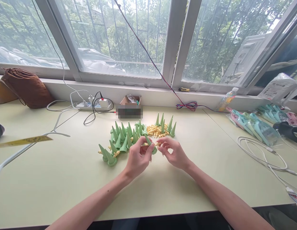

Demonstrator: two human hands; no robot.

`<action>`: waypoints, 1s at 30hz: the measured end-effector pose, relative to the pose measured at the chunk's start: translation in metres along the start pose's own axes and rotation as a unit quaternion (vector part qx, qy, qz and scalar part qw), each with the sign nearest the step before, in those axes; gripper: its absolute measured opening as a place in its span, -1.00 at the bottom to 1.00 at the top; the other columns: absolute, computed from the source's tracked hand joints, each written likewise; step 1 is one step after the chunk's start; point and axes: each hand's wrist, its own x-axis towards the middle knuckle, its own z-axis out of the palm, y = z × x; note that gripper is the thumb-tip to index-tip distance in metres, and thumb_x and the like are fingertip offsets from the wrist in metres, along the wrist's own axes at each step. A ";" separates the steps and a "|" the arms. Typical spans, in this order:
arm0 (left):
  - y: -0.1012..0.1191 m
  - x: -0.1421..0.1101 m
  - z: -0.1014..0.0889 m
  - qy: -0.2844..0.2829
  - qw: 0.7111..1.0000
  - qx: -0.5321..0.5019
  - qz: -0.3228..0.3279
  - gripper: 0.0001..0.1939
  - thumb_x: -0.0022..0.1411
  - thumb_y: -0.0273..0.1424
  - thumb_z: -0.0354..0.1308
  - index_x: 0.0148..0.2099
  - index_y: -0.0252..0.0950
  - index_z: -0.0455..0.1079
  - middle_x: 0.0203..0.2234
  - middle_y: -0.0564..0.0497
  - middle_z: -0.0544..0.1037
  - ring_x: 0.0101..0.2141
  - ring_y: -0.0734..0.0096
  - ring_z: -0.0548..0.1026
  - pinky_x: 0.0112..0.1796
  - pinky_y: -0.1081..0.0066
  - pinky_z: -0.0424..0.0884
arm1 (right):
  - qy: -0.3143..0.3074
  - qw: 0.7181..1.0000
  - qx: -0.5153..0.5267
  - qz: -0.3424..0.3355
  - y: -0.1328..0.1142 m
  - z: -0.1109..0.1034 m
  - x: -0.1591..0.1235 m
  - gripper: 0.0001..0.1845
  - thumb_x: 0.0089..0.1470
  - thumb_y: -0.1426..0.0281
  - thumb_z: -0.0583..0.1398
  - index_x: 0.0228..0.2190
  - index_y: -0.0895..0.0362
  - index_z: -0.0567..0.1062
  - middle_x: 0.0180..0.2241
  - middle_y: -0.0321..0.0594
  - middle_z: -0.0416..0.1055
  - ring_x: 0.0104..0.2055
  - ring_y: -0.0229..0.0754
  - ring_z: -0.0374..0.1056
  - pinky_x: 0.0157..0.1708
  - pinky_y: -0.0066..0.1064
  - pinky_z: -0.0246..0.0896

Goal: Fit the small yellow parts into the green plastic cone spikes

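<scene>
Left hand (140, 153): thumb and fingers pinch a matte green plastic cone with a flared round base (147, 140), tip tilted up-left. Right hand (173, 152): thumb and index fingertip grip a small pale-yellow plastic peg (158, 144) beside the cone; too small to tell whether the two touch. Both hands sit above a pale yellow-green tabletop (91, 195).

Clock from the hands, 12 straight ahead. At 4, by the table edge, a white, blue and red printed tag (294, 195), text too small to read. At 9, a small group of green cones (110, 156), yellow pegs poking out beside them. At 3, a coiled white cable (263, 153). Far out at 9, a yellow strip with dark markings (24, 141), illegible. At 10, a packed cluster of standing green cones (123, 135). At 12, a loose heap of yellow pegs (155, 131), more cones upright around it. At 11, a dark box, front pixelated (129, 112). At 2, a clear bottle with an orange-yellow label (227, 99), wording unreadable; beyond it, a clear plastic bag with a printed white label (278, 87), print blurred.
</scene>
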 end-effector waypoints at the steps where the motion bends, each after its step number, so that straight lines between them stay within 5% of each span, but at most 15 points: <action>1: 0.000 0.000 0.000 -0.002 1.000 0.000 -0.001 -0.85 0.36 -0.29 0.12 -0.20 -0.25 0.25 -0.55 0.16 0.38 -0.69 0.61 0.33 -0.67 0.56 0.30 | 0.001 1.000 0.002 -0.001 0.001 0.000 0.000 -0.83 0.22 0.36 0.20 -0.14 0.10 0.46 -0.25 -0.15 0.48 -0.42 -0.27 0.39 -0.47 -0.39 0.37; 30: 0.006 -0.003 0.002 -0.027 0.998 0.055 0.011 -0.87 0.33 -0.33 0.13 -0.23 -0.26 0.27 -0.63 0.18 0.32 -0.70 0.62 0.30 -0.65 0.56 0.31 | -0.007 1.000 -0.012 0.028 0.003 0.001 0.001 -0.68 0.26 0.17 0.16 -0.42 0.12 0.43 -0.52 -0.27 0.38 -0.53 -0.27 0.26 -0.52 -0.40 0.23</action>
